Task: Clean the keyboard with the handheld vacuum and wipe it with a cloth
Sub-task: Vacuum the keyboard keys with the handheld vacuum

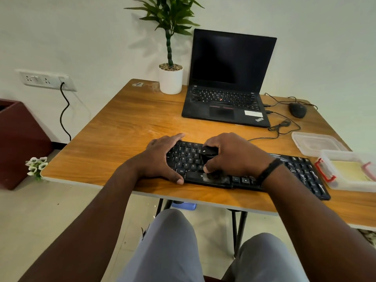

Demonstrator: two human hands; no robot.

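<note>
i see the keyboard lying near the front edge of the desk. my left hand lies spread over its left end, fingers straight, thumb at the front edge. my right hand is curled round the small black handheld vacuum, holding it upright on the keys near the space bar. the cloth isn't identifiable from here.

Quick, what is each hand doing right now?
Left hand: open, fingers straight, resting on the keyboard's left end.
Right hand: closed around the small black vacuum, held on the keys.
</note>
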